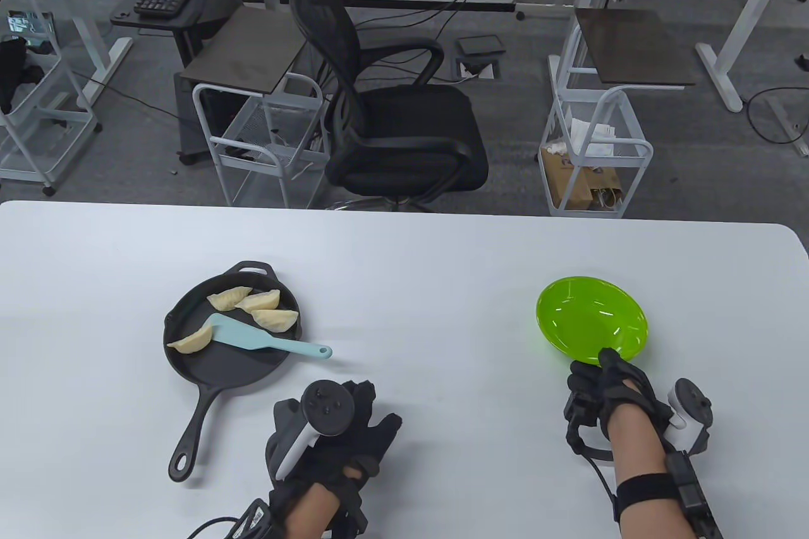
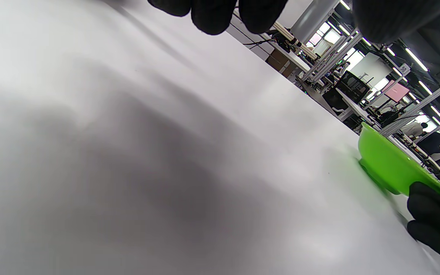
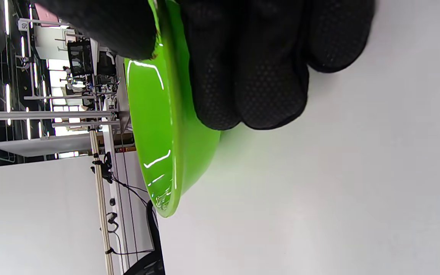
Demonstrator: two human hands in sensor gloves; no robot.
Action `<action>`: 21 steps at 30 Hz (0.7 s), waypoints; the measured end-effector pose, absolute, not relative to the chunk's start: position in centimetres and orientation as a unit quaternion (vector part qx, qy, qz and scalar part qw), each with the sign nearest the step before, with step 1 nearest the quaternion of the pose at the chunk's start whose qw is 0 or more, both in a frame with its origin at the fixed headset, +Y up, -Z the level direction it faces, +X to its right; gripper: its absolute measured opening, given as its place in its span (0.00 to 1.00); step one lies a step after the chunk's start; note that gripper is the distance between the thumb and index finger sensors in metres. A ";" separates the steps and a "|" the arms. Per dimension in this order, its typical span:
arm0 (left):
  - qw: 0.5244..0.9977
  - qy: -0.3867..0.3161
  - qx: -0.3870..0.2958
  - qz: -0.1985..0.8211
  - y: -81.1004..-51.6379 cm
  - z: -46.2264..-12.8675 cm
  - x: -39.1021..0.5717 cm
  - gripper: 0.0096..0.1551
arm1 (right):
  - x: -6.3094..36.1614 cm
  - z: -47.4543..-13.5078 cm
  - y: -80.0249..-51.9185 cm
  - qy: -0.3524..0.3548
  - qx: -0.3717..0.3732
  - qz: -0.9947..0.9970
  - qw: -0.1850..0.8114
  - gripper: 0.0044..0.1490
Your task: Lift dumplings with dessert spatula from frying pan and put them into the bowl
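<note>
4 dumplings (image 1: pixel 253 314) are sitting in the black frying pan (image 1: pixel 215 362) on the table's (image 1: pixel 442 261) left side w/ the blue dessert spatula (image 1: pixel 253 340) lying blade-in among them, handle poking over the rim toward the left hand (image 1: pixel 328 431), prob. parked for an easy grab. That hand is hovering just below the pan, fingers loosely spread, holding nothing. Right hand (image 1: pixel 610 390) is pinching the near rim of the empty green bowl (image 1: pixel 591 321), thumb inside & fingers (image 3: pixel 250 68) outside, likely steadying or positioning it for the drop; pan and bowl are sitting well apart.
</note>
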State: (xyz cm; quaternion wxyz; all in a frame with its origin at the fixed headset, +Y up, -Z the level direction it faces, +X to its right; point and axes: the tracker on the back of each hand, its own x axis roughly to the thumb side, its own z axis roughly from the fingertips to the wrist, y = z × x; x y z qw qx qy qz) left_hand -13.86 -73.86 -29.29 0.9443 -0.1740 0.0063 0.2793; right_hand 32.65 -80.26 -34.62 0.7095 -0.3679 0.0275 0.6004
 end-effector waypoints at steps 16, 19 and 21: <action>0.947 -0.004 -0.158 0.279 -73.8 -29.3 -13.8 0.49 | 32.6 -32.1 -76.4 -0.023 -0.281 0.720 0.634 0.48; 0.948 -0.007 -0.152 0.280 -73.8 -29.3 -13.8 0.49 | 32.0 -31.6 -75.1 -0.033 -0.238 0.764 0.599 0.48; 0.947 -0.009 -0.151 0.282 -73.8 -29.3 -13.8 0.49 | 31.3 -31.3 -74.3 -0.043 -0.202 0.789 0.578 0.48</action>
